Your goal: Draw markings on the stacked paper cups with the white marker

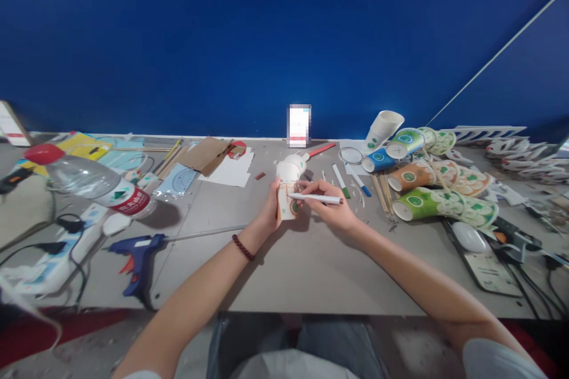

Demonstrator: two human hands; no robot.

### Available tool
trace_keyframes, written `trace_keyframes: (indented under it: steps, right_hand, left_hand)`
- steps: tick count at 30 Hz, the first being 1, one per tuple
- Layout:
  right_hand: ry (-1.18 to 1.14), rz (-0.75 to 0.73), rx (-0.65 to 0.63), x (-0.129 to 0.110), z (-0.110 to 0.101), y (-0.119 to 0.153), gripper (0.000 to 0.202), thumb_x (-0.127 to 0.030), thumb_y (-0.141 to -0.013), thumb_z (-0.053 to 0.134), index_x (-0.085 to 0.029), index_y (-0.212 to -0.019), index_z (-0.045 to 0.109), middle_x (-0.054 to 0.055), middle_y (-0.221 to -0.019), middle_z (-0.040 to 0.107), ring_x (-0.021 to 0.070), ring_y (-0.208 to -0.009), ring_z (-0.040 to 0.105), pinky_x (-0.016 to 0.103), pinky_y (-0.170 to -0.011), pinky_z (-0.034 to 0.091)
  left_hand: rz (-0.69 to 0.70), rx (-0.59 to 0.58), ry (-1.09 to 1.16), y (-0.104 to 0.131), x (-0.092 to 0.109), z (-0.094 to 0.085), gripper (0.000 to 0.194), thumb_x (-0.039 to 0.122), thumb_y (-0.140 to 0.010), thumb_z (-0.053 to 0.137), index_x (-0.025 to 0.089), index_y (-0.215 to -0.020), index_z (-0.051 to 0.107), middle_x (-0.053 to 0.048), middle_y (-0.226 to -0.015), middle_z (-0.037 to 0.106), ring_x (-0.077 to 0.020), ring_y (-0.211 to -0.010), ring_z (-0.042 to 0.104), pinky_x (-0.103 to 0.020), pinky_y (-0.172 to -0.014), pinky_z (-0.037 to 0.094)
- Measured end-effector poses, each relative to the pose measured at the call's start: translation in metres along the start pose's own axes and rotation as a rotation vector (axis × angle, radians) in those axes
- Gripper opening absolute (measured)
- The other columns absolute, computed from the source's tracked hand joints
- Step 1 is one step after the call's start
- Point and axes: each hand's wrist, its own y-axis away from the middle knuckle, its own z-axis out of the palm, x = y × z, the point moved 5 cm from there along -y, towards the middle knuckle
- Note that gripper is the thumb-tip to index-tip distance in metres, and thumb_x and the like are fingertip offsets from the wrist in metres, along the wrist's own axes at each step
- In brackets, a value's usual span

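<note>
My left hand (268, 208) is wrapped around the side of a white paper cup (285, 206) with orange and green print, held over the middle of the table. Petal-like white pieces with green marks stand at the cup's far end. In my right hand (333, 212) is a marker pen (326, 198) with a white barrel and a reddish end. Its tip points left, at the cup's surface; whether it touches I cannot tell. Past the cup lies a red-handled tool (320, 150), its other end partly hidden.
Decorated paper cups (427, 201) and a cup stack (384, 127) are on the right, beside capped markers (341, 180). To the left are a blue glue gun (144, 251), a water bottle (95, 180), a power strip (66, 257) and cardboard (208, 154). A phone (299, 127) leans against the wall.
</note>
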Motion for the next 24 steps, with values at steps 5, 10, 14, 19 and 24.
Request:
trace_keyframes:
  steps: [5, 10, 14, 19, 24]
  right_hand:
    - [0.023, 0.022, -0.056, 0.0009, 0.0008, 0.0006, 0.001, -0.023, -0.076, 0.067, -0.023, -0.075, 0.067, 0.008, -0.097, 0.078, 0.0331, -0.134, 0.055, 0.05, -0.102, 0.047]
    - [0.004, 0.049, -0.038, -0.0019, 0.0015, 0.0009, 0.003, -0.021, -0.075, 0.066, -0.024, -0.077, 0.066, 0.007, -0.094, 0.078, 0.0322, -0.134, 0.055, 0.05, -0.102, 0.047]
    - [0.026, 0.039, -0.034, -0.0044, 0.0019, 0.0005, 0.002, -0.022, -0.075, 0.066, -0.025, -0.075, 0.065, 0.007, -0.091, 0.078, 0.0322, -0.134, 0.055, 0.05, -0.103, 0.046]
    - [0.081, -0.029, -0.14, -0.0074, 0.0037, 0.0005, 0.008, -0.021, -0.076, 0.065, -0.024, -0.07, 0.067, 0.007, -0.085, 0.077, 0.0331, -0.138, 0.051, 0.052, -0.106, 0.044]
    - [-0.036, -0.021, -0.027, -0.0018, -0.0013, 0.0008, 0.01, -0.032, -0.078, 0.07, -0.023, -0.08, 0.067, 0.01, -0.101, 0.078, 0.034, -0.121, 0.065, 0.052, -0.096, 0.052]
  left_hand:
    - [-0.083, 0.025, -0.012, 0.002, -0.0012, 0.0016, 0.058, 0.063, -0.091, 0.039, 0.014, -0.091, 0.068, -0.007, -0.065, 0.066, -0.0194, -0.054, 0.062, -0.029, -0.05, 0.047]
    - [-0.058, 0.044, -0.013, 0.0025, 0.0008, 0.0019, 0.057, 0.061, -0.093, 0.037, 0.013, -0.093, 0.068, -0.008, -0.068, 0.067, -0.0193, -0.056, 0.063, -0.03, -0.054, 0.049]
    - [-0.052, 0.044, -0.008, 0.001, -0.0001, -0.0002, 0.057, 0.062, -0.091, 0.041, 0.013, -0.095, 0.069, -0.008, -0.069, 0.068, -0.019, -0.056, 0.062, -0.029, -0.052, 0.047]
    - [-0.094, 0.045, 0.018, 0.0024, -0.0011, 0.0015, 0.058, 0.065, -0.089, 0.042, 0.013, -0.091, 0.068, -0.008, -0.068, 0.067, -0.0197, -0.053, 0.061, -0.03, -0.045, 0.045]
    - [-0.051, 0.114, 0.01, 0.0028, 0.0049, 0.0009, 0.06, 0.066, -0.089, 0.041, 0.012, -0.084, 0.067, -0.009, -0.065, 0.066, -0.0194, -0.052, 0.061, -0.03, -0.047, 0.047]
